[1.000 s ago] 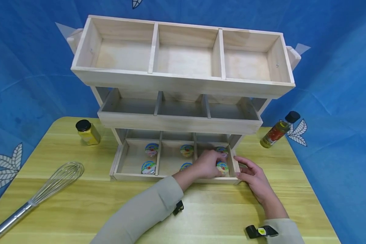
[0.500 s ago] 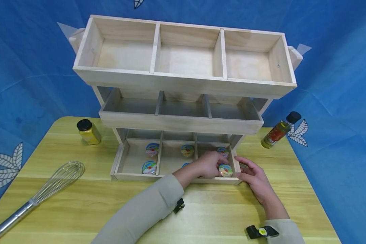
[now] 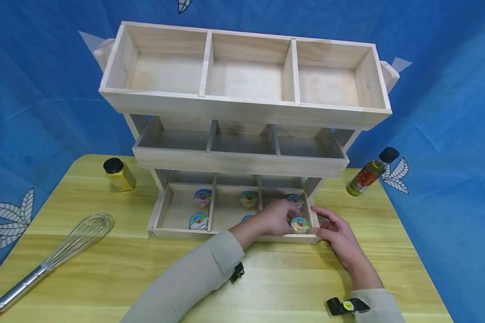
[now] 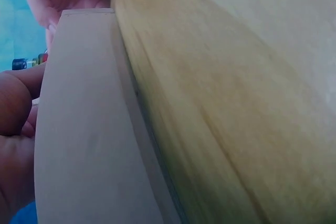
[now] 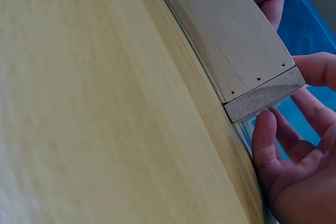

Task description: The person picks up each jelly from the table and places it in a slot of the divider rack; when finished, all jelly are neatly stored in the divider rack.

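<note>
Low on the wooden rack, the bottom tray (image 3: 182, 233) has three compartments, each with small printed-lid jelly cups. My left hand (image 3: 277, 218) reaches into the right compartment, finger and thumb curled at the left side of the front jelly cup (image 3: 299, 224). Behind that one stands another jelly cup (image 3: 295, 200). In the left wrist view the tray's front board (image 4: 84, 114) hides what the left fingers (image 4: 16, 103) hold. My right hand (image 3: 337, 235) touches the tray's right end from outside; the right wrist view shows its index finger (image 5: 315, 69) and thumb at the end corners.
Two upper trays, the middle tray (image 3: 238, 162) and top tray (image 3: 242, 105), overhang the bottom one. A whisk (image 3: 74, 242) and a yellow jar (image 3: 120, 176) lie and stand at left. An oil bottle (image 3: 368, 176) stands right of the rack on the wooden table (image 3: 275, 282).
The front jelly cup in the right compartment has shifted slightly right, with the left fingers staying beside it. The right hand has kept its place at the tray's end.
</note>
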Action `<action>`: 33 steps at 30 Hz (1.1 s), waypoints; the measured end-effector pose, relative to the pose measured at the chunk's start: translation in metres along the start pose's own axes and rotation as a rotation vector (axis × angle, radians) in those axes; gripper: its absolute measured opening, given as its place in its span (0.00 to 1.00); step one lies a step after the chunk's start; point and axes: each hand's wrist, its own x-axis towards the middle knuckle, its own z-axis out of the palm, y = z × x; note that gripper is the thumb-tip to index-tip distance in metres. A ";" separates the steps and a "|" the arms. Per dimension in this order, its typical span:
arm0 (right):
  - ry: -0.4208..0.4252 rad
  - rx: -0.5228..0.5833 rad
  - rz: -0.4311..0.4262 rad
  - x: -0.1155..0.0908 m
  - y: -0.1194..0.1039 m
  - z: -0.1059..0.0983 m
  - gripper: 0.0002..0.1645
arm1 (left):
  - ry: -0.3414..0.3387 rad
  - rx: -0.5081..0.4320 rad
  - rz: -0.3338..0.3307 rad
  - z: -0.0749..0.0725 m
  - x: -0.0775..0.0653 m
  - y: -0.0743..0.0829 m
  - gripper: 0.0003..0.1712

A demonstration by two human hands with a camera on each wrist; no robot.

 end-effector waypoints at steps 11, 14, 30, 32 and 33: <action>-0.004 0.000 -0.008 0.002 0.002 0.000 0.34 | 0.065 -0.290 -0.081 -0.011 -0.012 0.004 0.34; -0.004 0.001 -0.023 0.002 0.003 0.000 0.34 | 0.080 -0.367 -0.054 -0.014 -0.020 0.004 0.33; 0.037 -0.204 -0.086 -0.001 0.000 -0.002 0.32 | 0.236 -0.458 0.074 -0.035 -0.117 -0.012 0.31; 0.077 -0.311 -0.128 -0.003 -0.006 0.001 0.32 | 0.293 -0.439 0.096 -0.037 -0.130 -0.017 0.33; 0.104 -0.365 -0.156 -0.005 -0.010 0.003 0.32 | 0.329 -0.416 0.107 -0.039 -0.137 -0.019 0.33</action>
